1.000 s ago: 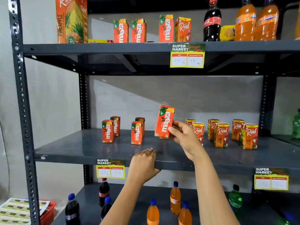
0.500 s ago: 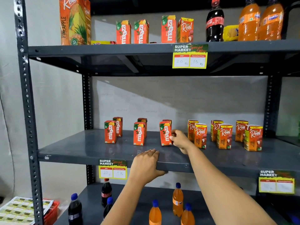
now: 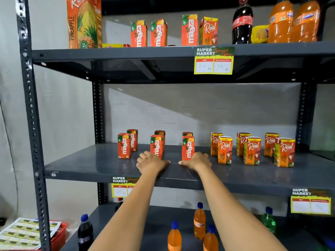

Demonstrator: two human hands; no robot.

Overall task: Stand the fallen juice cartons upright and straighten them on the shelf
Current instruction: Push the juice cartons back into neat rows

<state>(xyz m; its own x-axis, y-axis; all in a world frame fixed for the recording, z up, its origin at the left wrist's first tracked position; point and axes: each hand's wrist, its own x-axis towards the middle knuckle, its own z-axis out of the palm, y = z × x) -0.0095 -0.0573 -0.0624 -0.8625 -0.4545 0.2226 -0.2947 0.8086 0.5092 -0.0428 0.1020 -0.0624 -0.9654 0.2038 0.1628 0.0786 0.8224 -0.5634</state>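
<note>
On the grey middle shelf (image 3: 90,165) small red Maaza cartons stand upright in pairs: one (image 3: 124,145) at the left, one (image 3: 157,146) in the middle, one (image 3: 188,148) further right. Several orange Real cartons (image 3: 225,150) stand upright to the right. My left hand (image 3: 151,163) rests flat on the shelf in front of the middle Maaza carton, fingers apart, holding nothing. My right hand (image 3: 196,161) lies flat beside the right Maaza carton, touching or nearly touching its base, and grips nothing.
The top shelf (image 3: 126,53) carries a big pineapple carton (image 3: 83,22), more small cartons and soda bottles (image 3: 242,20). Price tags (image 3: 213,60) hang from the shelf edges. Bottles (image 3: 199,221) stand on the lower shelf. A red basket with printed sheets (image 3: 27,232) sits at the bottom left.
My right hand set the raised Maaza carton upright on the shelf, let go of it and came down flat beside it. My left hand slid forward from the shelf edge onto the shelf.
</note>
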